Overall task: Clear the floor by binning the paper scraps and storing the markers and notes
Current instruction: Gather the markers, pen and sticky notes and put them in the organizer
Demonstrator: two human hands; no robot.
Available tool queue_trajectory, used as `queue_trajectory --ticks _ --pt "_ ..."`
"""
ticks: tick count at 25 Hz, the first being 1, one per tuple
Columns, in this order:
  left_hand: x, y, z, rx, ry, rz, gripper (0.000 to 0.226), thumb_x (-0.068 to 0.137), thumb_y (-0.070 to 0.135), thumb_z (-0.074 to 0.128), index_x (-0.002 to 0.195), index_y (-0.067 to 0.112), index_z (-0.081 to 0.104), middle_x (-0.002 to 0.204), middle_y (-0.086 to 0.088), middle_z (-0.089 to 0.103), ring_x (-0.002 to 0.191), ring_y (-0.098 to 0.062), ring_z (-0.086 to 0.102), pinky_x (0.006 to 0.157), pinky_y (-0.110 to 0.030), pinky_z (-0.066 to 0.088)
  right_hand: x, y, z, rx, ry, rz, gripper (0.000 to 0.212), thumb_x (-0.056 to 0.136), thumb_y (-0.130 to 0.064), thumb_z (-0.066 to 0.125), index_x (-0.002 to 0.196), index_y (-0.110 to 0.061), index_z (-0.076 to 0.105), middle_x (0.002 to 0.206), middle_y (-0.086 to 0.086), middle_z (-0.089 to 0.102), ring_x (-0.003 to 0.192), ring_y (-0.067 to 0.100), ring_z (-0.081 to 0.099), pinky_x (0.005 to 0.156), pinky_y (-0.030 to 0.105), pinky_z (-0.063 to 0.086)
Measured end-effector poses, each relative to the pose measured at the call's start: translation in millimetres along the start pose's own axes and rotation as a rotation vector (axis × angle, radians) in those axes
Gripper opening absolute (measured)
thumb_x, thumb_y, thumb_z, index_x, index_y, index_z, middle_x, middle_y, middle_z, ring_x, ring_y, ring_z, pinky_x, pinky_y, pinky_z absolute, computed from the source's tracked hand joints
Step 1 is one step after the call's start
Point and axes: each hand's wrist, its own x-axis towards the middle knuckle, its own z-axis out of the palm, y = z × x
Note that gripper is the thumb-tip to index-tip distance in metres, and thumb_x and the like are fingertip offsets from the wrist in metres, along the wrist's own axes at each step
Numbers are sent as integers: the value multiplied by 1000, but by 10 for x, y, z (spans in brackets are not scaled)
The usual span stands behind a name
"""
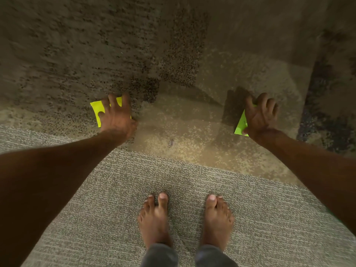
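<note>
A yellow sticky note (96, 109) lies flat on the mottled rug (77, 54). My left hand (116, 117) rests on top of it with fingers spread, and the note shows between them. A green sticky note (240, 125) is tilted up off the rug at the right. My right hand (260, 116) grips it, thumb at its lower edge and fingers curled over its top. Most of the green note is hidden behind that hand. No markers or paper scraps are in view.
My bare feet (154, 218) stand on a grey striped carpet (269, 218) in the foreground. The rug's edge runs diagonally just in front of my toes. A dark patterned patch (327, 122) lies at the far right.
</note>
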Motion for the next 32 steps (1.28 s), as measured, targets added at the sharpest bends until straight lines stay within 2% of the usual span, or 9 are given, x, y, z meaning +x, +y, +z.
queue_trajectory --ticks 4,7,10,13,15,19,23,27,32 --pt "-20 -86 -104 164 66 21 64 75 28 75 122 -5 47 127 -34 42 118 -46 39 95 -64 32 -29 -3 -122 -31 30 -64 70 70 -7 72 129 -14 35 127 22 45 113 40 43 91 48 39" --pt "-56 -97 -158 181 81 23 47 78 20 73 117 1 56 125 -32 44 120 -46 38 98 -65 29 -38 -3 -217 19 -2 -86 59 77 -1 58 129 -17 35 125 14 54 114 36 42 91 45 35" --pt "-72 -66 -279 159 29 111 42 83 18 67 121 4 54 132 -27 43 126 -44 36 103 -64 25 -76 8 -302 126 -43 -113 60 76 -1 60 129 -16 37 123 13 55 117 35 42 93 45 33" --pt "-101 47 -587 -72 -69 157 41 89 24 61 124 5 53 127 -24 56 120 -38 50 105 -50 30 -187 18 -543 338 -113 -138 67 77 1 55 139 -17 35 128 12 52 121 32 45 99 44 31" --pt "-143 214 -939 -356 -121 141 40 89 22 62 123 3 55 120 -27 61 112 -39 56 94 -41 41 -290 25 -846 490 -162 -159 67 82 0 52 143 -20 33 134 13 49 121 30 49 101 42 33" --pt "-267 633 -1869 -588 -113 103 40 86 19 66 120 0 56 111 -29 63 107 -42 58 84 -40 44 -536 144 -1856 694 -182 -279 53 84 2 53 131 -13 35 113 16 60 91 26 59 78 30 42" --pt "-582 1019 -3049 -715 -151 129 46 86 11 66 128 2 51 124 -21 59 117 -35 54 93 -36 41 -873 498 -3204 745 -218 -406 45 89 -7 56 127 -9 32 104 12 55 106 32 58 88 38 44" --pt "-1088 1342 -4515 -1014 -97 296 43 76 -11 60 104 19 50 91 -12 60 82 -20 55 74 -36 47 -1255 1035 -4634 730 -87 -474 35 88 -10 55 113 -18 32 106 4 50 109 25 48 91 46 39" --pt "-1618 1664 -6274 -1267 -128 441 33 84 -11 57 100 17 51 79 -15 59 74 -23 52 63 -34 43 -1719 1765 -6159 765 108 -419 40 83 -10 62 105 -22 31 100 -2 46 101 24 48 86 43 40"
